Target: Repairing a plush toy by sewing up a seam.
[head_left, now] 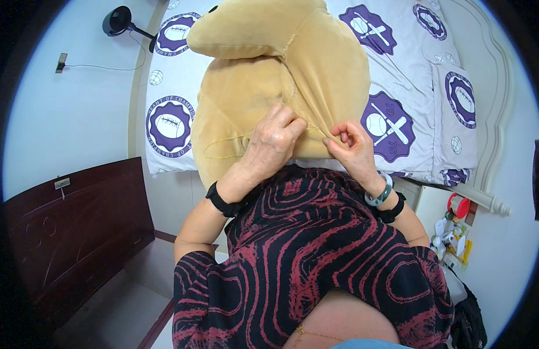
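Observation:
A big tan plush toy (240, 87) lies over my lap and the bed edge, with a seam running down its middle. My left hand (274, 136) is closed in a pinch over the lower seam. What its fingertips hold is hidden. A loop of yellow thread (214, 156) trails over the plush to the left of that hand. Just to the right, my right hand (354, 145) pinches the plush fabric between thumb and fingers, drawing it into folds near the seam's lower end.
Under the toy is a bed (409, 75) with a white and purple patterned cover. A black fan-like device (118, 22) stands at the far left. A dark wooden panel (77, 232) is on the left. Small items and a red-lidded container (458, 205) sit at the right.

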Action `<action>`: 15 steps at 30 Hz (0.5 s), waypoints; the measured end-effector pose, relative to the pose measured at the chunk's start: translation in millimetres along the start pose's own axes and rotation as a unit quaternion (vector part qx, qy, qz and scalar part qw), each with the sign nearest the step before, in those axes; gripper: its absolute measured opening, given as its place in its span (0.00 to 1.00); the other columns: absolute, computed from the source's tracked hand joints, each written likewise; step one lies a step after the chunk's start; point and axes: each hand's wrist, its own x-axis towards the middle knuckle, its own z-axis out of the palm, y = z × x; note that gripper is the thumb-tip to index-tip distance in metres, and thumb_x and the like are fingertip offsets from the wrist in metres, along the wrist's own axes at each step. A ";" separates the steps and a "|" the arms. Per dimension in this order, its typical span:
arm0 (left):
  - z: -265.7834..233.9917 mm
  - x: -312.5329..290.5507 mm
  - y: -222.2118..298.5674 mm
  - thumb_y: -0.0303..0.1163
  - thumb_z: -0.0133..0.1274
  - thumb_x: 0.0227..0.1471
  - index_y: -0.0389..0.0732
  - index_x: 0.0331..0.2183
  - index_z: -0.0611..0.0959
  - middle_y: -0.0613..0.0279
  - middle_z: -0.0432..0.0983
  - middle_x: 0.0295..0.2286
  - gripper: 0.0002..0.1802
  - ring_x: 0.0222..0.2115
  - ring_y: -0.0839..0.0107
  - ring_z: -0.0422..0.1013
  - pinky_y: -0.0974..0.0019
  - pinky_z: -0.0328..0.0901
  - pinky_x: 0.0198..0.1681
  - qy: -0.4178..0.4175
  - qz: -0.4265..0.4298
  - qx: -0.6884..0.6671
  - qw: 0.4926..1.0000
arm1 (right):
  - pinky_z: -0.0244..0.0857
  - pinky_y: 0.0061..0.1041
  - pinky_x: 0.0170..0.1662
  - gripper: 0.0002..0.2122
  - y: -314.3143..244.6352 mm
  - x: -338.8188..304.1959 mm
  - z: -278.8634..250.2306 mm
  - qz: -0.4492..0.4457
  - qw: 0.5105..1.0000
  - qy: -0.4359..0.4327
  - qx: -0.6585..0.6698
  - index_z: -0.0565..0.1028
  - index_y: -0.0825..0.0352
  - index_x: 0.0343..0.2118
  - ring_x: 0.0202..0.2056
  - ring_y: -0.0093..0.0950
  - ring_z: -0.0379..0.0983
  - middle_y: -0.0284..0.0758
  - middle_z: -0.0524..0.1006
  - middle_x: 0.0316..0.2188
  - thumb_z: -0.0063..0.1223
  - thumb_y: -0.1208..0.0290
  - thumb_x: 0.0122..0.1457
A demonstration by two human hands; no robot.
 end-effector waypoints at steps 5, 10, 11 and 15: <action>0.7 -2.4 0.4 0.20 0.52 0.36 0.35 0.27 0.77 0.57 0.68 0.26 0.09 0.30 0.58 0.66 0.61 0.65 0.33 -0.007 -0.002 -0.012 1.000 | 0.52 0.15 0.27 0.07 7.2 -2.0 -0.1 0.023 1.000 -0.010 0.004 0.74 0.68 0.28 0.25 0.14 0.55 0.24 0.61 0.23 0.62 0.76 0.47; 1.7 -2.2 0.8 0.20 0.53 0.36 0.35 0.27 0.77 0.57 0.68 0.25 0.09 0.30 0.59 0.66 0.61 0.65 0.33 -0.009 -0.001 -0.012 1.000 | 0.51 0.13 0.27 0.07 11.0 -2.1 0.6 0.044 0.999 -0.016 0.027 0.74 0.69 0.28 0.24 0.13 0.54 0.23 0.61 0.23 0.61 0.76 0.49; 1.8 -2.3 0.9 0.19 0.53 0.37 0.36 0.28 0.78 0.58 0.69 0.26 0.09 0.30 0.60 0.67 0.62 0.66 0.32 -0.014 -0.001 -0.007 1.000 | 0.51 0.13 0.27 0.07 11.4 -2.2 0.6 0.049 0.998 -0.017 0.029 0.74 0.69 0.28 0.25 0.13 0.53 0.23 0.61 0.23 0.61 0.76 0.49; 2.8 -2.8 1.7 0.19 0.53 0.38 0.38 0.29 0.79 0.59 0.70 0.28 0.10 0.30 0.61 0.69 0.62 0.67 0.31 -0.025 -0.001 0.000 1.000 | 0.51 0.13 0.27 0.07 10.1 -2.2 0.6 0.062 0.997 -0.018 0.040 0.74 0.69 0.28 0.24 0.12 0.53 0.22 0.60 0.23 0.61 0.76 0.49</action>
